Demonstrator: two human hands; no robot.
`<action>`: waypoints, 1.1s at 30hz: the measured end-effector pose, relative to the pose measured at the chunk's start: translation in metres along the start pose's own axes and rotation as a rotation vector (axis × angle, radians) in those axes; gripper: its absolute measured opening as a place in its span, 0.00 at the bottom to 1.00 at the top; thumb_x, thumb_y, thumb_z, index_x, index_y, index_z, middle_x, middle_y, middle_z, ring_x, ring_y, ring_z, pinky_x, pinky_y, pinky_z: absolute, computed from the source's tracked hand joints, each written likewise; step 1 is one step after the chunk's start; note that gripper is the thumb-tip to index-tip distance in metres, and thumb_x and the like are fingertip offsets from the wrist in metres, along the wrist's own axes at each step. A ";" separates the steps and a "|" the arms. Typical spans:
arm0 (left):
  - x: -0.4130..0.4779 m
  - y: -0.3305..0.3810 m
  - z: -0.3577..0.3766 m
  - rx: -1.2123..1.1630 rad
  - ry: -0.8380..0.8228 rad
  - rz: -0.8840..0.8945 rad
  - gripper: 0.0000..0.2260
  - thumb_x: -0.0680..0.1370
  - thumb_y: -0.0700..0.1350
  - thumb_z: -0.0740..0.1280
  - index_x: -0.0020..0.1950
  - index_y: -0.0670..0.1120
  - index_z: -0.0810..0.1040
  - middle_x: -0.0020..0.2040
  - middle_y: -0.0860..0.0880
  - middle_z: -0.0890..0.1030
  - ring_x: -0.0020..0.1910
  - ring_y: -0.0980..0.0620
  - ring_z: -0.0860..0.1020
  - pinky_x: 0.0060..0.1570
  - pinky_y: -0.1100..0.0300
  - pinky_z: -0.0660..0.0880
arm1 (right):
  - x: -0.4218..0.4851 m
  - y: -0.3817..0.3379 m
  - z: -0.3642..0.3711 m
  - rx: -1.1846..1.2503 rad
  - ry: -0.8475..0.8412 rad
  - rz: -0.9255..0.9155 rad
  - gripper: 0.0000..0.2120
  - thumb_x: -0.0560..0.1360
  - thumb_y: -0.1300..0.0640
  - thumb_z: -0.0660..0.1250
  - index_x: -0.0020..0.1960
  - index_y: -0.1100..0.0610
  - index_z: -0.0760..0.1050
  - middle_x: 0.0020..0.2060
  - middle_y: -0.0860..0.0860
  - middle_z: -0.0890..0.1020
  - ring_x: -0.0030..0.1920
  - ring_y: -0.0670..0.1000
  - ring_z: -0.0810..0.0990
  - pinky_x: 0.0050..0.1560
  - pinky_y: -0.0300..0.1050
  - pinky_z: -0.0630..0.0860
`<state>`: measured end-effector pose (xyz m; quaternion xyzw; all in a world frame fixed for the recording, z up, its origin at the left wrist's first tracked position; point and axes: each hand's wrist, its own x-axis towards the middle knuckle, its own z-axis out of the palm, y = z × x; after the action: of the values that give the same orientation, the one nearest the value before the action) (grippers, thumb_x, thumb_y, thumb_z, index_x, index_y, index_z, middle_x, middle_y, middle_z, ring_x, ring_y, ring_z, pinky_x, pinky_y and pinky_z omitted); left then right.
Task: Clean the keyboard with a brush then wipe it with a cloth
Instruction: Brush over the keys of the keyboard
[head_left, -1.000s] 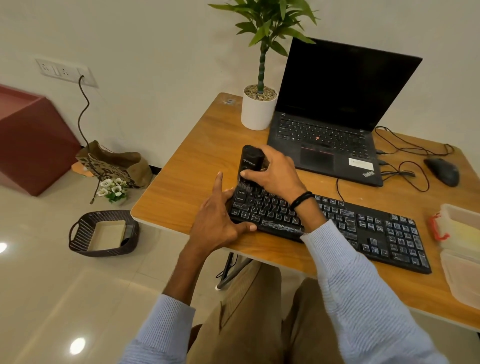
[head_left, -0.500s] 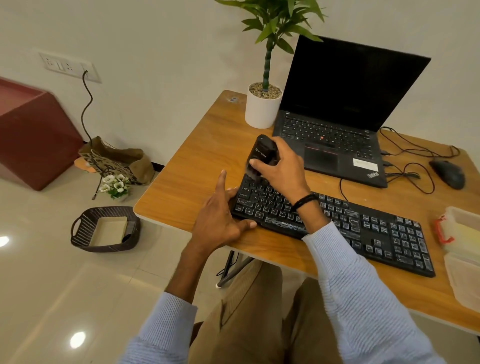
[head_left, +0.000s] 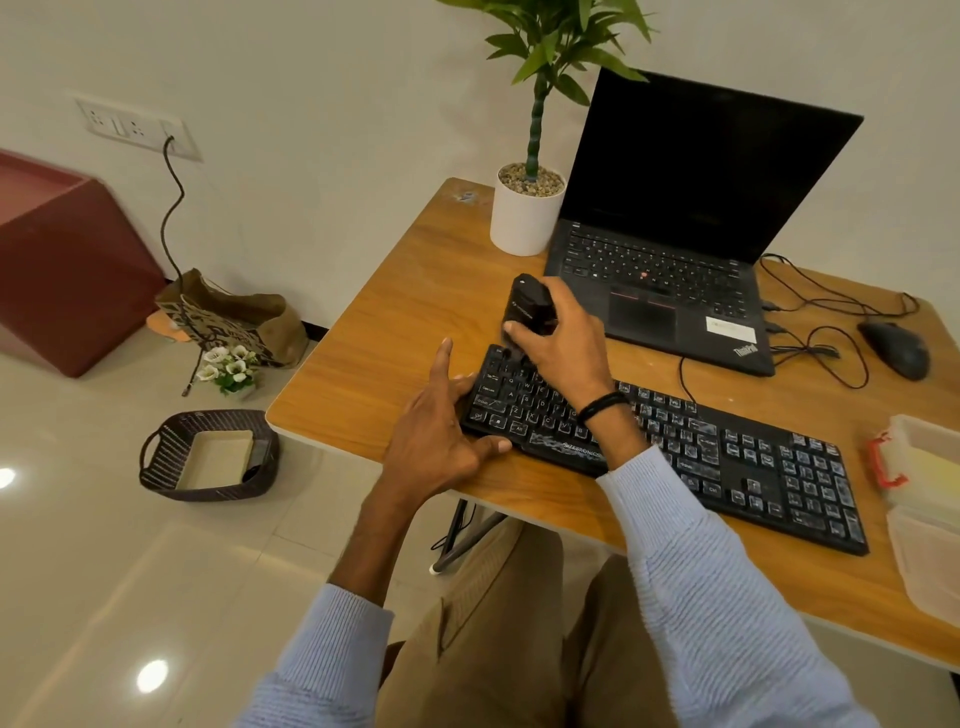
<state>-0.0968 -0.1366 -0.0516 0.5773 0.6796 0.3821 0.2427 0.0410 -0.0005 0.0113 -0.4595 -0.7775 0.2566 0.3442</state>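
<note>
Right hand gripped the brush, bristles beneath its fingertips on the keyboard; left hand, fingers straight, steadied the end. Light, short strokes would suit.

Bare desk left of keyboard; laptop (and plant pot) crowd behind.

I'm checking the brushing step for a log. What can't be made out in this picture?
Head view only.
1. Bristles of the brush: hidden under the right hand; contact with the keys cannot be told.
2. Middle keys of the keyboard: covered by the right wrist and sleeve.
3. Plastic container: cut off by the right edge; contents unclear.
</note>
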 end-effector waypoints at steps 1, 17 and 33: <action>0.000 0.000 0.000 0.000 0.002 0.000 0.61 0.67 0.63 0.79 0.82 0.54 0.36 0.74 0.53 0.74 0.76 0.48 0.68 0.75 0.43 0.63 | 0.001 0.000 0.000 -0.005 0.025 -0.004 0.24 0.71 0.49 0.74 0.64 0.48 0.71 0.53 0.46 0.81 0.50 0.44 0.80 0.46 0.33 0.76; 0.001 -0.004 0.001 -0.012 0.004 -0.002 0.60 0.67 0.65 0.78 0.82 0.56 0.37 0.73 0.53 0.75 0.76 0.46 0.68 0.74 0.40 0.64 | -0.015 -0.005 0.002 -0.055 0.069 -0.019 0.22 0.72 0.47 0.73 0.63 0.49 0.72 0.49 0.44 0.81 0.45 0.42 0.79 0.42 0.31 0.75; 0.001 -0.003 0.000 -0.029 -0.016 -0.001 0.61 0.67 0.63 0.78 0.82 0.57 0.35 0.72 0.55 0.76 0.74 0.47 0.70 0.72 0.37 0.67 | -0.032 -0.013 -0.008 0.039 -0.118 -0.037 0.23 0.70 0.45 0.75 0.62 0.47 0.72 0.48 0.42 0.80 0.44 0.36 0.78 0.38 0.25 0.71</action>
<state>-0.0989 -0.1359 -0.0536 0.5763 0.6724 0.3871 0.2567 0.0512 -0.0339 0.0162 -0.4222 -0.7997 0.2919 0.3115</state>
